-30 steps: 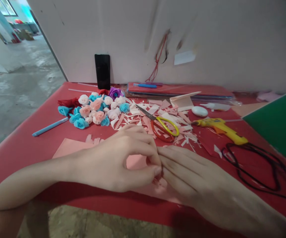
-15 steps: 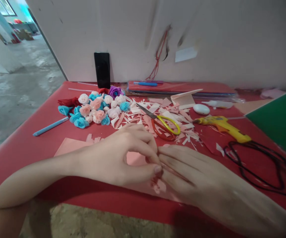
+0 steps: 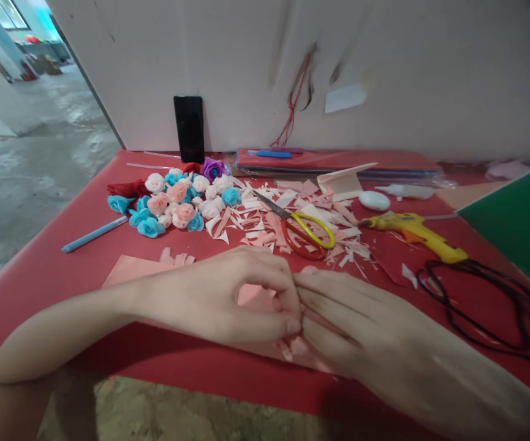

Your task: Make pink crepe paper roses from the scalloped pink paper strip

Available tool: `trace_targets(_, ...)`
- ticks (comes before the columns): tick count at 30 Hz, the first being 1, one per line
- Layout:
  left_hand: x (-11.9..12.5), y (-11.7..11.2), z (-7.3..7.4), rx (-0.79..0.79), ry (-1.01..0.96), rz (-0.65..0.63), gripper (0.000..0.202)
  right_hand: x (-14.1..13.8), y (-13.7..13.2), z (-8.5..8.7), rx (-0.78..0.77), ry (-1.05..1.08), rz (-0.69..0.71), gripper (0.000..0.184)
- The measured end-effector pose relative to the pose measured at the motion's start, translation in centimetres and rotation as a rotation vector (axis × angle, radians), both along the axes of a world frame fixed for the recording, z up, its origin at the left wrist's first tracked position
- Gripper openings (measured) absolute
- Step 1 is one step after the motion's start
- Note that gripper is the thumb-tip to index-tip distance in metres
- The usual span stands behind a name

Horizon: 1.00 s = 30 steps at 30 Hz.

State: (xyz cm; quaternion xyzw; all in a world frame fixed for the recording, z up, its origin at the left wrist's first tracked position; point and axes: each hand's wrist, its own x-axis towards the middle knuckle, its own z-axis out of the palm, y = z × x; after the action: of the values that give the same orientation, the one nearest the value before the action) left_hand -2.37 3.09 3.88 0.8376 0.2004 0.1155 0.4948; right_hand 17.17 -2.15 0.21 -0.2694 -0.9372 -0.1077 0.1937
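My left hand (image 3: pixel 232 297) is curled, thumb and forefinger pinched together over a small crumpled piece of pink paper (image 3: pixel 295 349). My right hand (image 3: pixel 356 324) comes in from the right with its fingers held close together. Its fingertips meet those of my left hand at the same pink piece; its thumb is hidden. Beneath both hands lies a pink paper sheet (image 3: pixel 131 271), partly covered. Just beyond them rest scissors (image 3: pixel 313 228) with one yellow and one red handle, on pink and white paper scraps (image 3: pixel 265 236).
Paper roses (image 3: pixel 184 214) in several colours cluster at back left beside a blue stick-like pen (image 3: pixel 94 234). A black phone (image 3: pixel 189 128) leans on the wall. At right are a yellow glue gun (image 3: pixel 412 233) with black cord, a white oval object (image 3: pixel 374 201) and a green board (image 3: pixel 517 226).
My left hand has shifted slightly down, its thumb and forefinger closing nearer together over the pink paper. My right hand has barely moved.
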Motion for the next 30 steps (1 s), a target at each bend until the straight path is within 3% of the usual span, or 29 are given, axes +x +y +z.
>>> trace_targets(8, 0.2, -0.2, 0.1, 0.054, -0.031, -0.039, 0.008, 0.1, 0.2, -0.4, -0.018, 0.058, 0.029, 0.013)
trace_targets(18, 0.2, -0.3, 0.3, 0.124, 0.000, -0.050, 0.007, 0.5, 0.2, -1.0, -0.011, 0.044, 0.027, 0.014)
trace_targets(30, 0.2, 0.2, -0.2, 0.123, -0.022, -0.063, 0.009, -0.1, 0.4, 0.2, -0.120, 0.087, 0.053, 0.016)
